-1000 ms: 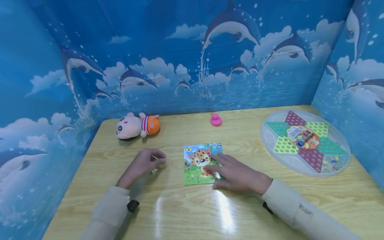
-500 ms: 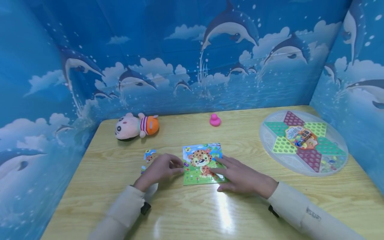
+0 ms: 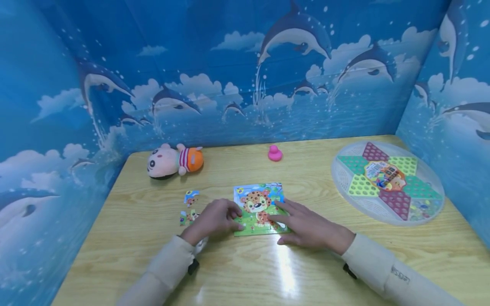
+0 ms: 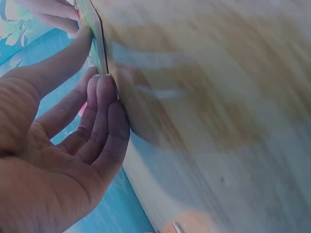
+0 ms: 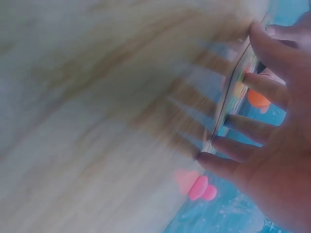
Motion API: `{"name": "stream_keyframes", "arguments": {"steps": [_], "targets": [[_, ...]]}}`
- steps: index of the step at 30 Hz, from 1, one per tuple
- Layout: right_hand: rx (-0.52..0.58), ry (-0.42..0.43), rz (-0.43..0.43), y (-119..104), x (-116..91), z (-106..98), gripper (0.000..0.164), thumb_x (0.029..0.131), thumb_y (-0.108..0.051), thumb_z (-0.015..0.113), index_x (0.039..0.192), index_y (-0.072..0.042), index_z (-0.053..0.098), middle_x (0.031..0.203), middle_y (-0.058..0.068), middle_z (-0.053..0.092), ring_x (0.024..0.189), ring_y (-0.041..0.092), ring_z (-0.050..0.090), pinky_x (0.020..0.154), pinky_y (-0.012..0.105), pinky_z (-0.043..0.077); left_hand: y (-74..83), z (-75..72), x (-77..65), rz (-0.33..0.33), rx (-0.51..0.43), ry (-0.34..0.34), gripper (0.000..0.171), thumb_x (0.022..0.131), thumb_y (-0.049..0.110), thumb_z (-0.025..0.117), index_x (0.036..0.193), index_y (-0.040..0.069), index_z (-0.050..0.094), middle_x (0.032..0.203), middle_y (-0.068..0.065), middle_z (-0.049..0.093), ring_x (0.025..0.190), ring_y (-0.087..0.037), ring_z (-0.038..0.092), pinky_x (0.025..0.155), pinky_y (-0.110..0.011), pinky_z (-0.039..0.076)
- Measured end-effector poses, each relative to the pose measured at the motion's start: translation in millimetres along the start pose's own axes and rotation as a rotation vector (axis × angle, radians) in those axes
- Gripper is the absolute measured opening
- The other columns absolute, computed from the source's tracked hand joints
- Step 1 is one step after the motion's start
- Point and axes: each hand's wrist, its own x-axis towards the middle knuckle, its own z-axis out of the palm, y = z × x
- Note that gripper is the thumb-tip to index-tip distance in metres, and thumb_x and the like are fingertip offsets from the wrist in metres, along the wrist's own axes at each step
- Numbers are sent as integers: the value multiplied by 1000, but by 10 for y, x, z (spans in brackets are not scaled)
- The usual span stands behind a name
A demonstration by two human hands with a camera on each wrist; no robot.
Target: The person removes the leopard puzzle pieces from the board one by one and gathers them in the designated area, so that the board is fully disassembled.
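Observation:
A square jigsaw puzzle [image 3: 253,221] with a cartoon leopard lies flat on the table in the head view. My left hand [image 3: 215,216] is at its left side, thumb and fingertips touching near the lower left edge. The left wrist view shows the thumb [image 4: 68,63] on the puzzle's top, with the other fingers bent loosely beside its edge. From the other side, my right hand [image 3: 310,223] rests with spread fingers over the puzzle's right part. Its fingertips meet the thin puzzle edge [image 5: 228,97] in the right wrist view. Two loose puzzle pieces [image 3: 191,198] lie left of the left hand.
A plush toy [image 3: 174,161] in orange and stripes lies at the back left. Near the back edge stands a pink duck [image 3: 274,153]. A round Chinese checkers board [image 3: 388,182] takes up the right side. Dolphin-printed sheets [image 3: 245,76] line the back and sides.
My left hand has moved right, from over the loose pieces to the puzzle's left edge, uncovering those pieces. My right hand has stayed nearly still on the puzzle.

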Motion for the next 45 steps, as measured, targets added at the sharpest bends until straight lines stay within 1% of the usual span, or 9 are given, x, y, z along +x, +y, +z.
{"name": "stream_keyframes", "arguments": {"steps": [3,8,16,23,27,32,38,41,45], "targets": [[6,-7,11,-6,2,1,66,93,-44,70,149,-15,50,160,26,26,146,50,23,116,63,23,6,13,7,6,16,8,32,73,23,91,99,15,74,86,6,65,80,-11,59,77,-30,53],[8,-14,19,-9,5,-3,66,94,-44,69,149,-15,50,161,26,26,147,49,22,117,62,22,-3,27,14,41,31,24,32,72,22,91,98,14,73,85,6,64,78,-10,59,75,-28,53],[-35,-14,-3,-8,16,-11,65,95,-44,69,149,-13,51,160,25,29,147,49,23,117,61,25,-15,37,7,80,83,57,34,71,23,92,98,12,75,84,6,65,73,-7,59,72,-26,53],[-33,-19,1,-4,16,-6,66,94,-44,69,149,-13,50,161,25,28,147,49,22,117,61,24,-8,57,-12,99,91,91,34,70,22,93,96,11,74,84,5,65,73,-7,59,71,-24,53],[-32,-23,8,-8,14,-8,66,94,-45,69,149,-14,50,161,25,27,147,49,22,117,61,23,11,59,-24,97,96,106,33,70,21,93,95,12,74,86,4,65,73,-7,58,70,-26,52],[-25,-24,7,-9,17,-8,66,94,-45,70,149,-13,50,160,25,28,147,49,22,117,61,23,25,63,-43,69,71,117,28,73,21,91,95,16,74,88,6,66,73,-7,59,71,-28,53],[-16,-20,2,-9,16,-6,66,94,-44,70,149,-13,51,160,26,28,147,49,23,117,60,23,14,57,-63,63,12,128,11,84,17,82,91,18,74,87,8,70,78,-7,63,79,-33,55],[-16,-19,1,-10,14,-8,66,94,-44,70,149,-13,51,160,26,28,147,49,23,117,61,23,9,42,-78,67,-14,126,6,88,15,78,90,18,74,85,8,69,78,-8,63,78,-33,55],[-19,-17,-1,-10,10,-11,66,94,-44,70,149,-12,51,160,26,28,147,49,23,117,61,23,-7,23,-89,66,-44,124,4,90,15,76,90,19,73,82,9,67,77,-10,61,74,-31,54]]}}
